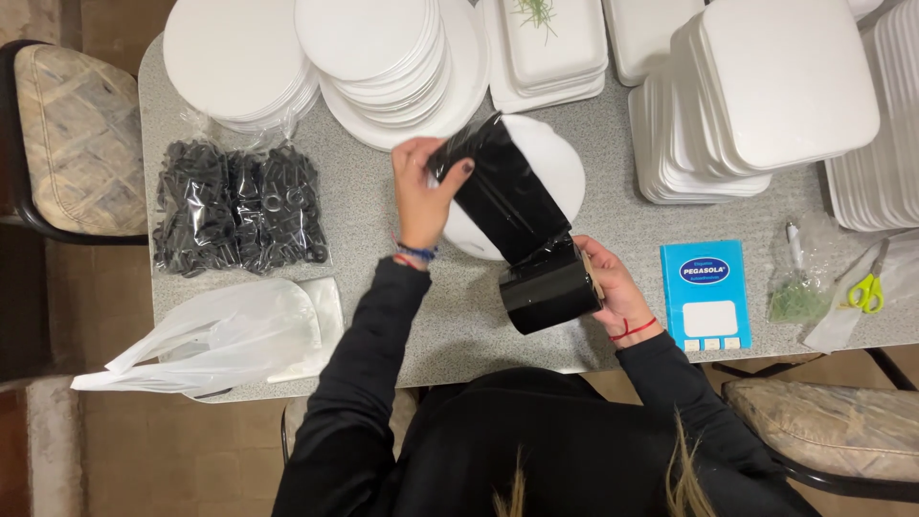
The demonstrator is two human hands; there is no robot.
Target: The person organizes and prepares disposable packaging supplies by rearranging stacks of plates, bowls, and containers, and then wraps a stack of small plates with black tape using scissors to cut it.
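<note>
At the table's near edge, the right hand grips a roll of black film so it can unwind. The left hand pinches the pulled-out strip taut over a round white plate. The strip hides much of that plate; the farther plate stacks are cut off.

Black film roll (glossy, partly unrolled) held above table, sheet stretched w/ slack.

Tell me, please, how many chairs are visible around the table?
2: one chair at the picture's left edge beside the grey table, one chair at the lower right corner. Others may sit outside the frame.
</note>
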